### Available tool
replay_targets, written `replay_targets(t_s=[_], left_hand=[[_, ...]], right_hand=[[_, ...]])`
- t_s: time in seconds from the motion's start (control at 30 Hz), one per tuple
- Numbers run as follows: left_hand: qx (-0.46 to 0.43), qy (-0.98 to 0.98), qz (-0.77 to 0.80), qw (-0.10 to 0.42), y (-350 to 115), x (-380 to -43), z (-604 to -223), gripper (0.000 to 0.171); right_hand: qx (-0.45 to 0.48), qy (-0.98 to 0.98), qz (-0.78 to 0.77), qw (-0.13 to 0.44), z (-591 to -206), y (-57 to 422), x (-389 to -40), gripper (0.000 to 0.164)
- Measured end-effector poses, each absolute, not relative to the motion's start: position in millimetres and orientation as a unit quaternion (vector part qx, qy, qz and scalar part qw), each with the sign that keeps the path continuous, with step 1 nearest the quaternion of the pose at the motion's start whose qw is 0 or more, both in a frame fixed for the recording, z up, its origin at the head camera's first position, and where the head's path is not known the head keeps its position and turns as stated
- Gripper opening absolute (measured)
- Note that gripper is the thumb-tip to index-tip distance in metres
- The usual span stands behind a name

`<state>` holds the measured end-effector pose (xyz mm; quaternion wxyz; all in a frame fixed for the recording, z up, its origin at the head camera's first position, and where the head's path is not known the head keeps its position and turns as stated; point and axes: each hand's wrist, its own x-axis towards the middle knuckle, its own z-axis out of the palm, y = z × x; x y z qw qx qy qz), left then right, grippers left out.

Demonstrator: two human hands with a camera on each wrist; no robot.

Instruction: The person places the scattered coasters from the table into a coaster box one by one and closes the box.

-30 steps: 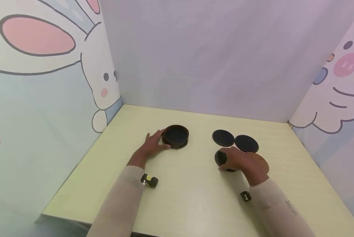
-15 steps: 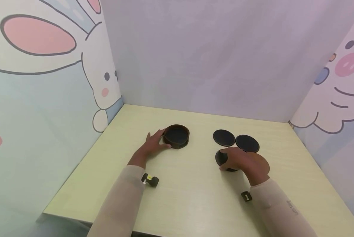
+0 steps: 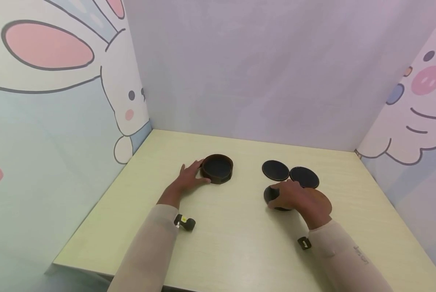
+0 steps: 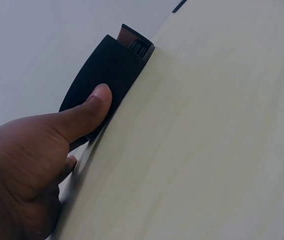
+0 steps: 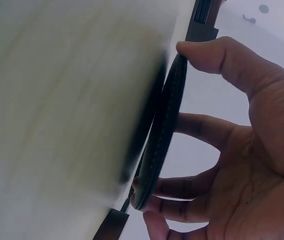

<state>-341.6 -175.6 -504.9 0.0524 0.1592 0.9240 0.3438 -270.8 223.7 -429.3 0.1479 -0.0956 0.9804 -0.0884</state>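
My left hand rests against the left side of a round black coaster holder, thumb at the front and fingers behind. In the left wrist view the thumb presses on the holder's curved wall, and dark layered edges show in its slot. Over on the right, my right hand grips a round black coaster by its rim. The right wrist view shows this coaster edge-on and tilted, its stitched rim between thumb and fingers, with a dark shadow on the tabletop beside it. The hand covers part of it.
Two black coasters, one at the left and one at the right, lie flat behind my right hand. A brown disc lies partly under that wrist. The pale table ends at a grey back curtain and cartoon-printed side curtains.
The coaster in my right hand has shifted and tilted very slightly, its face now looking lighter. My left hand and the holder stay where they were.
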Motion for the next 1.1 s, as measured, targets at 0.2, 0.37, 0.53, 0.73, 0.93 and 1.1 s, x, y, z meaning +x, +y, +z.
replay_targets(t_s=[0.2,0.37,0.53,0.73,0.93,1.1], left_hand=[[0.159,0.924,0.344,0.05,-175,-340,-505,0.098],[0.161,0.923,0.346,0.048,-176,-339,-504,0.098],[0.16,0.924,0.345,0.049,-175,-340,-503,0.098],[0.158,0.923,0.347,0.051,-176,-340,-503,0.099],[0.155,0.925,0.342,0.051,-176,-341,-505,0.1],[0.15,0.926,0.342,0.058,-175,-340,-504,0.099]], right_hand=[[-0.093,0.98,-0.085,0.153,-429,223,-271,0.08],[-0.094,0.981,-0.081,0.151,-429,222,-271,0.077],[-0.102,0.982,-0.079,0.14,-428,220,-271,0.076],[-0.099,0.983,-0.094,0.123,-427,218,-273,0.075],[-0.103,0.982,-0.125,0.095,-428,213,-275,0.076],[-0.111,0.982,-0.133,0.074,-425,207,-276,0.076]])
